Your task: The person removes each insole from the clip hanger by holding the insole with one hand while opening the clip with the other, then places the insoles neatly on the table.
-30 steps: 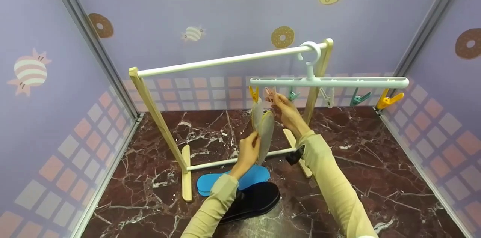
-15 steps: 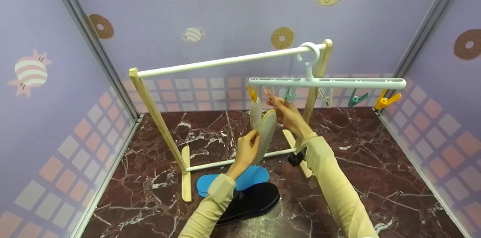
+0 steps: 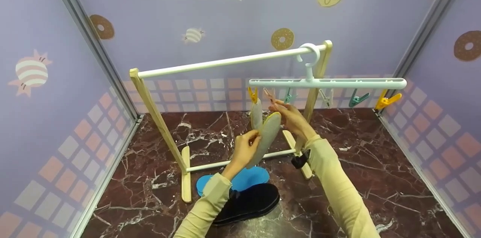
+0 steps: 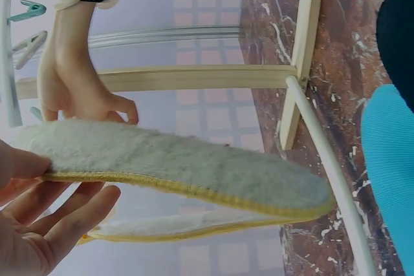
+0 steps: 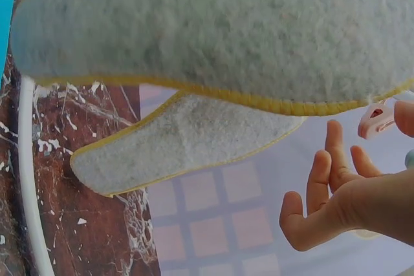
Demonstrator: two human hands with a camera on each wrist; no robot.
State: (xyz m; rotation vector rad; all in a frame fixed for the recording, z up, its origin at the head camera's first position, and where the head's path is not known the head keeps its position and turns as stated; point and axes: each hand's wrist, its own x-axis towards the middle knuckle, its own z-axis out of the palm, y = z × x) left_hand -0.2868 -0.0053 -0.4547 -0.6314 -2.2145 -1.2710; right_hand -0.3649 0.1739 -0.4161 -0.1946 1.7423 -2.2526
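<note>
My left hand (image 3: 246,149) pinches a fuzzy grey insole (image 3: 268,133) with yellow edging by its side, thumb on one face and fingers under the other. The insole is tilted, its top end pointing up toward the right hand. A matching insole (image 5: 187,140) hangs behind it from a yellow clip (image 3: 253,95) at the hanger's left end. My right hand (image 5: 349,198) has its fingers spread and loosely bent, with nothing between them. It is just below the pink clip (image 3: 269,95), which hangs second from the left on the white hanger (image 3: 349,83).
The hanger hooks over the top bar (image 3: 225,62) of a wooden-legged rack. Green, white and yellow clips hang farther right. Blue insoles (image 3: 250,180) and a black insole (image 3: 251,202) lie on the marbled surface below. Patterned walls (image 3: 240,16) enclose the sides and back.
The insole in my left hand has turned, its top end swinging right and its face more toward the camera. My right hand has come down slightly, away from the pink clip.
</note>
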